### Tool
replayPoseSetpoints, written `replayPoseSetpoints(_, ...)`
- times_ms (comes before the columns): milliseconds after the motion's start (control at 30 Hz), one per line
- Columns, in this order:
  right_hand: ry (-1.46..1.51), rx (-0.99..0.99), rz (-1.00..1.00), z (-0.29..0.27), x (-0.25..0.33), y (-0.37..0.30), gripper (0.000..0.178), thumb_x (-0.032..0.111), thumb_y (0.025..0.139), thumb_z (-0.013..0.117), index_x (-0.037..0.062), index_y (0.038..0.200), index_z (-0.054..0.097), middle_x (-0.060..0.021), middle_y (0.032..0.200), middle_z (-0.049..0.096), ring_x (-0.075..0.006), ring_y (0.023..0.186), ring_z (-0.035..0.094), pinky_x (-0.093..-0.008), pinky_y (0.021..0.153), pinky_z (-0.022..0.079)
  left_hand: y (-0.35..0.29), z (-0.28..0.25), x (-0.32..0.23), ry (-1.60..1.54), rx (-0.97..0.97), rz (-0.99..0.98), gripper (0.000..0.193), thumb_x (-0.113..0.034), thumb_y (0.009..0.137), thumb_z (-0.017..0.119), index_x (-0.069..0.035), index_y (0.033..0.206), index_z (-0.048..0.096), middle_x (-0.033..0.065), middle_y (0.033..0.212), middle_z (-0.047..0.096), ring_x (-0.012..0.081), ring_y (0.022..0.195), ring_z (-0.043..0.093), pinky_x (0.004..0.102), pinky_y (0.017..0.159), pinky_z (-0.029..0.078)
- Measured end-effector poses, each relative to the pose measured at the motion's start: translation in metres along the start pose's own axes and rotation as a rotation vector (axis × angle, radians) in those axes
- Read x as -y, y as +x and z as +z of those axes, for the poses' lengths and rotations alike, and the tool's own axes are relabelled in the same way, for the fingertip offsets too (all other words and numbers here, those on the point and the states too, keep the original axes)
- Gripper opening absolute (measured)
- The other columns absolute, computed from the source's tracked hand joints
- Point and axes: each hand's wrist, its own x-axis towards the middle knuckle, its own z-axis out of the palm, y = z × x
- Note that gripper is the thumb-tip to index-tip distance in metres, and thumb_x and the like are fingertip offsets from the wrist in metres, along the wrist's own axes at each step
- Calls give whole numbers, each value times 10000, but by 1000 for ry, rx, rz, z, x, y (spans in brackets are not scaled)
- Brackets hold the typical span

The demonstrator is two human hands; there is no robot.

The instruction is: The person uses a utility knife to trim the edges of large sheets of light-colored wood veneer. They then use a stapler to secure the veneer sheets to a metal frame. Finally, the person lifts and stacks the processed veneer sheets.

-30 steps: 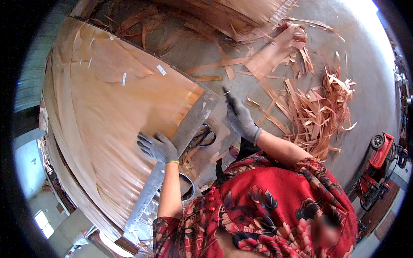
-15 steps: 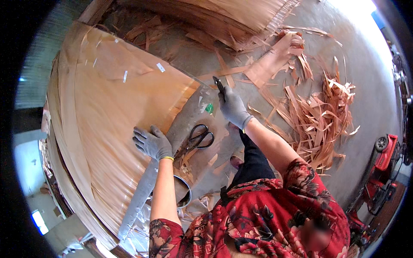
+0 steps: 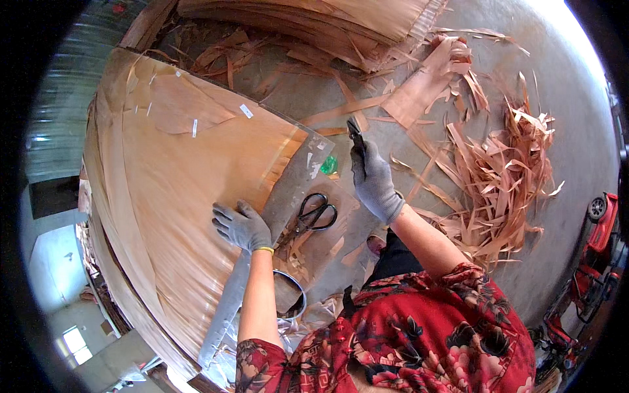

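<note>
My left hand (image 3: 244, 226), in a grey glove with a yellow cuff, lies with fingers spread on a wide tan sheet of wood veneer (image 3: 190, 164), near its ragged right edge. My gloved right hand (image 3: 376, 183) is closed round a narrow black hand tool (image 3: 355, 132) pointing up and away. The tool is clear of the sheet, over the floor; its exact kind is hard to make out. Black-handled scissors (image 3: 317, 213) rest on the grey table edge between my hands. Small white strips (image 3: 246, 111) stick to the sheet near its far side.
A green crumpled scrap (image 3: 329, 165) sits at the table corner. Below my left forearm stands a round metal container (image 3: 298, 306). Veneer offcuts are heaped (image 3: 495, 190) on the floor at right. Another veneer stack (image 3: 314, 29) stands beyond. A red wheeled machine (image 3: 593, 242) is far right.
The view has shifted, moving the scene slightly right and down. My right hand has turned more upright with the black tool and sits further from the sheet. My left hand stays flat on the veneer.
</note>
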Motion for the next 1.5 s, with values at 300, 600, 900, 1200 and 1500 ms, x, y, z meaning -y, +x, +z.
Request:
replayPoseSetpoints(300, -216, 142, 87, 6, 9, 32, 174, 175, 886, 466, 32, 970, 412, -242, 773, 587, -425, 699, 577, -499, 579, 444, 0, -2, -3, 0, -9, 8, 609, -370, 911, 376, 35, 1350, 258, 224, 1360, 338, 401, 1217, 351, 486, 1014, 273)
replayPoseSetpoints(600, -390, 279, 177, 7, -37, 7, 135, 151, 870, 461, 38, 934, 424, -233, 748, 589, -422, 700, 583, -505, 613, 449, -1, 0, -6, 4, -51, -9, 611, -403, 910, 374, 9, 1351, 277, 207, 1337, 381, 382, 1198, 371, 466, 997, 295)
replayPoseSetpoints(900, 338, 199, 125, -24, 23, -20, 133, 137, 880, 507, 43, 969, 478, -155, 666, 534, -236, 608, 551, -368, 549, 442, 0, -9, -4, -188, 14, -38, 689, -461, 894, 391, 8, 1375, 238, 218, 1382, 318, 391, 1244, 332, 453, 1040, 256)
replayPoseSetpoints(1200, 463, 647, -110, -15, 40, -70, 294, 253, 925, 439, 12, 1061, 535, -105, 844, 598, -227, 771, 562, -345, 724, 463, -86, -66, -27, -1422, 593, 553, 479, -298, 938, 422, -4, 1312, 363, 176, 1287, 441, 295, 1169, 436, 402, 1005, 325)
replayPoseSetpoints(1500, -490, 785, -373, -70, 137, -88, 270, 303, 848, 484, 55, 809, 582, -165, 748, 621, -334, 697, 617, -420, 597, 482, -133, -134, -27, -2384, 903, -449, 395, -309, 917, 475, -16, 1182, 495, 109, 1135, 539, 221, 1060, 506, 362, 921, 397)
